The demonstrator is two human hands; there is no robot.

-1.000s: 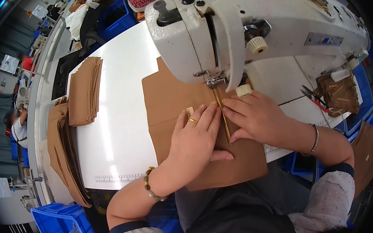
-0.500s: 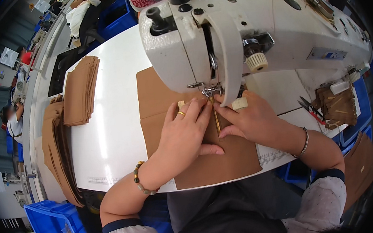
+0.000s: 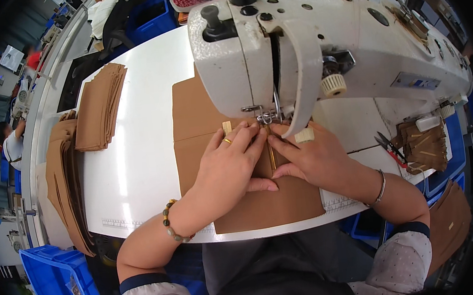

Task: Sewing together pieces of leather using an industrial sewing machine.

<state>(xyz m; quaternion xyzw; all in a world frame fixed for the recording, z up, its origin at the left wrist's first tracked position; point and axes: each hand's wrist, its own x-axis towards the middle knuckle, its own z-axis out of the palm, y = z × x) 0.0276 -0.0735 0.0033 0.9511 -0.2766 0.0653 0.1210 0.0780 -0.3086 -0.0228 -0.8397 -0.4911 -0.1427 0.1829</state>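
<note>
A brown fabric panel (image 3: 254,211) lies flat under the presser foot (image 3: 268,118) of a white sewing machine (image 3: 278,47). A narrow gold zipper (image 3: 272,158) runs down the panel towards me from the foot. My left hand (image 3: 232,162) rests on the fabric left of the zipper, fingers stretched towards the foot and thumb out to the side. On the other side, my right hand (image 3: 311,154) presses down with its fingers extended, its thumb beside the zipper. Both fingertips are close to the foot, and the machine head partly covers the right ones.
Stacks of brown fabric pieces (image 3: 101,106) lie to the left, some draped over the table edge (image 3: 66,181). Scissors (image 3: 390,150) sit at the right beside small zippered pieces (image 3: 425,146). Blue bins (image 3: 68,289) stand below the table. Another person (image 3: 14,143) sits far left.
The fabric has slid a little farther away under the presser foot, and more of its far edge shows. Both hands stay flat beside the zipper. The whole view has shifted slightly.
</note>
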